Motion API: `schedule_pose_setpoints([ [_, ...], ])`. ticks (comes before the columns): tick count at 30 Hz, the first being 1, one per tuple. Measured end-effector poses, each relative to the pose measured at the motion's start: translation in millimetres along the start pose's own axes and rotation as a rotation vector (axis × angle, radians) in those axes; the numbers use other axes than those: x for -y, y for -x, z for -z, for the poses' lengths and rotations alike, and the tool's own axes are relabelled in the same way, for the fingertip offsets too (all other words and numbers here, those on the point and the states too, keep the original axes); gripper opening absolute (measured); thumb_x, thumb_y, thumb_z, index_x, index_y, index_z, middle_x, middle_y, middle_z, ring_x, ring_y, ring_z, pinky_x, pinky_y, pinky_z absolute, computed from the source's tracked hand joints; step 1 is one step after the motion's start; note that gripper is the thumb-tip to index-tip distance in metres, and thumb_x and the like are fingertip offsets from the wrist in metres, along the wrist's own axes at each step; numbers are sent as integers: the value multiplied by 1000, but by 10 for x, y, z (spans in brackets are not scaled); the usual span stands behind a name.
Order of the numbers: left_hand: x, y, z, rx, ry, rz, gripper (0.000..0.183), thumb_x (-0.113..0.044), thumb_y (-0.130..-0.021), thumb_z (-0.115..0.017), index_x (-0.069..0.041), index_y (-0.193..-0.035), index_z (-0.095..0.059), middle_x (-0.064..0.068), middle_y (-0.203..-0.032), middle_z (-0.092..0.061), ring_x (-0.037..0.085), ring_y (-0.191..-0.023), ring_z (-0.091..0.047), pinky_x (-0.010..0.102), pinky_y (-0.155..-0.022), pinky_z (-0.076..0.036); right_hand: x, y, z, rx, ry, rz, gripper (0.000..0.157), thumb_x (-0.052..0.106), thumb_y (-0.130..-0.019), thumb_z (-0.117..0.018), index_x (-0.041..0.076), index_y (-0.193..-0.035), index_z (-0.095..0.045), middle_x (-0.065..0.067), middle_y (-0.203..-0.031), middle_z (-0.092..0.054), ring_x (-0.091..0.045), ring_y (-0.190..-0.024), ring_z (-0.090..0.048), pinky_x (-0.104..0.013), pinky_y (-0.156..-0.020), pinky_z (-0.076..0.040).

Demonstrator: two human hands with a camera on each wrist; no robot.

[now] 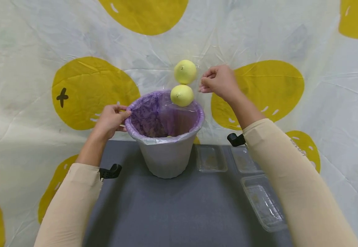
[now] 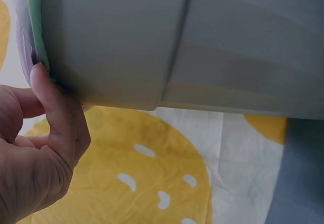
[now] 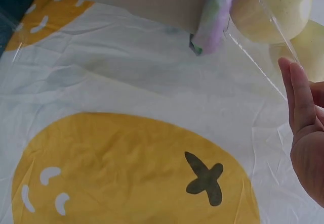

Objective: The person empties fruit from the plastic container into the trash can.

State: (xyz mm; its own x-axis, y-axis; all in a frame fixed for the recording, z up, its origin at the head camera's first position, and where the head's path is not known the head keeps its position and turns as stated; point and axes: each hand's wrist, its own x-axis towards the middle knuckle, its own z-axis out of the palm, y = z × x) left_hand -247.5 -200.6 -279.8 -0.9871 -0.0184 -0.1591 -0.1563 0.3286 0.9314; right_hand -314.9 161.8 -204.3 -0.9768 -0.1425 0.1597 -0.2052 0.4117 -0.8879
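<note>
A pale grey bin (image 1: 167, 158) stands at the back of the table, with a purple bag (image 1: 148, 113) lining it and folded over its rim. My left hand (image 1: 111, 120) pinches the bin's lined rim on the left side; the fingers also show at the bag's edge in the left wrist view. In my right hand (image 1: 220, 82) the edge of a clear plastic tray (image 1: 183, 109) is pinched, tilted over the bin's mouth. Two round, pale yellow fruits (image 1: 185, 71) sit in this tray, one above the other. The right wrist view shows a fruit (image 3: 276, 11) behind the clear plastic.
Several clear plastic trays (image 1: 264, 202) lie on the dark grey table (image 1: 169, 212), right of the bin. A pale cloth (image 1: 166, 51) with large yellow shapes hangs close behind. Each sleeved forearm carries a black wrist camera (image 1: 111, 171).
</note>
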Motion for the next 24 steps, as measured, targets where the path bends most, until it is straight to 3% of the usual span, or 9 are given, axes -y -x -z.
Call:
schedule_pose_setpoints([
  [8,11,22,17,2,5,6,50,-22,-107,-57,1,-149,-45,11,-116,-54,10,-73,-63,24,-57,-59,-29,-53,-174,-25,-14,48,16,3,-96,-66,-11,-105,-67,-9,-83,-70,-13,-62,-74,-27,-64,-63],
  [18,19,-6,-32,16,12,10,49,-22,-107,-57,0,-149,-45,11,-117,-55,10,-74,-64,25,-58,-59,-91,-7,-207,-57,87,78,22,10,-99,-63,-5,-112,-72,-17,-102,-73,-13,-75,-76,-29,-72,-64],
  [24,18,-22,-30,13,2,3,48,-22,-107,-57,0,-149,-46,12,-118,-55,10,-74,-64,24,-58,-59,-123,-26,-255,-82,61,119,22,9,-98,-63,-6,-110,-73,-20,-103,-73,-9,-71,-74,-25,-68,-63],
])
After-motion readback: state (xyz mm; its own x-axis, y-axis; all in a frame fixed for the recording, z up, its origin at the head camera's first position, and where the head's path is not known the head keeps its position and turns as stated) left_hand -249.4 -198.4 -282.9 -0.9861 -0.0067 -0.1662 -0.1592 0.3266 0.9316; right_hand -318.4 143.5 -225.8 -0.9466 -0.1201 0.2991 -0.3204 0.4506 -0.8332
